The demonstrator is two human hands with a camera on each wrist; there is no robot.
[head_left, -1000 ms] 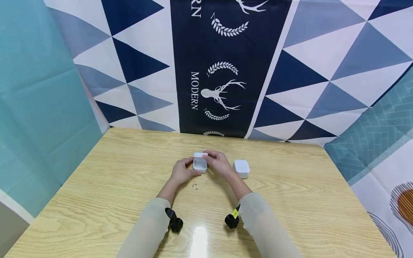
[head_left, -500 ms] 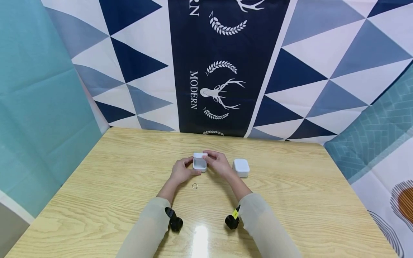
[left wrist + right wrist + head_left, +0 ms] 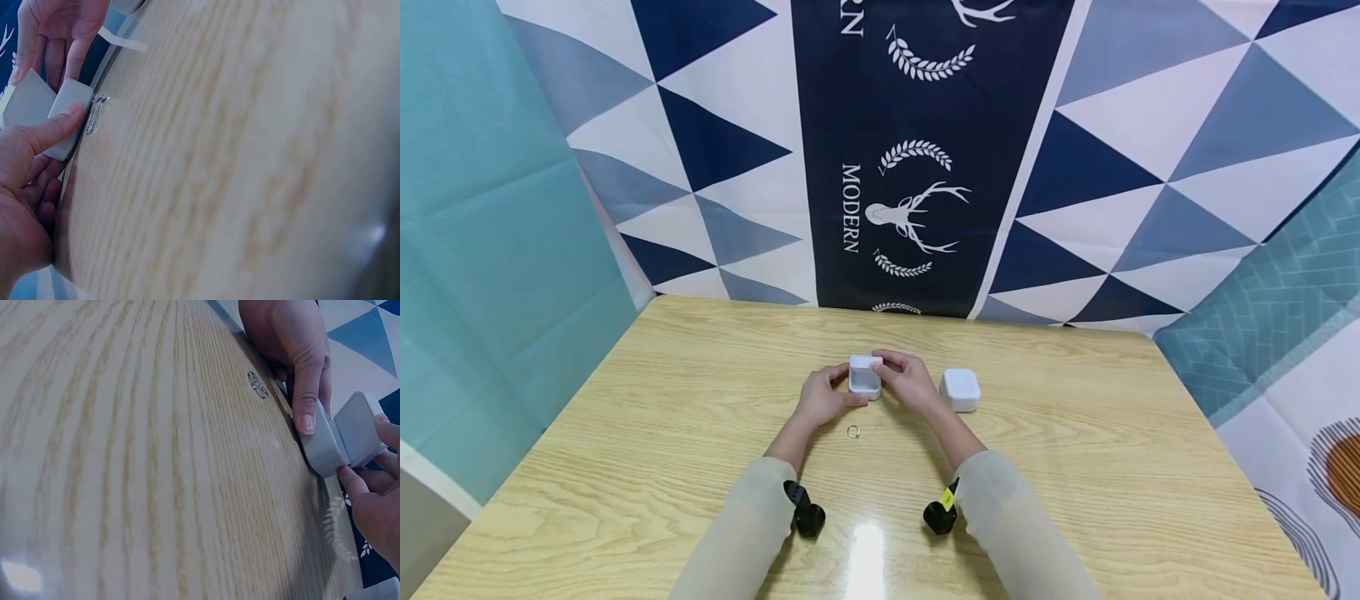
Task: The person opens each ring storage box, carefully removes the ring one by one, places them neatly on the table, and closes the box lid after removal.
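A small white ring box [image 3: 865, 387] stands on the table with its hinged lid [image 3: 359, 425] raised. My left hand [image 3: 822, 400] grips the base, its thumb across the front wall and its fingers behind. On the other side, my right hand [image 3: 912, 380] pinches the raised lid, with other fingers near the base in the right wrist view. Just in front of the box lies a ring [image 3: 97, 115] with a stone-like sparkle, touched by neither hand. What the box holds inside cannot be made out.
To the right of my right hand sits a second white rounded box or cover [image 3: 960, 389]. Everything stands on a light wood table [image 3: 1075, 467]. A patterned cloth [image 3: 895, 167] hangs behind the far edge.
The lid leans slightly further back than a second ago, showing more of its inner face. Both hands keep their hold, and the ring has stayed put.
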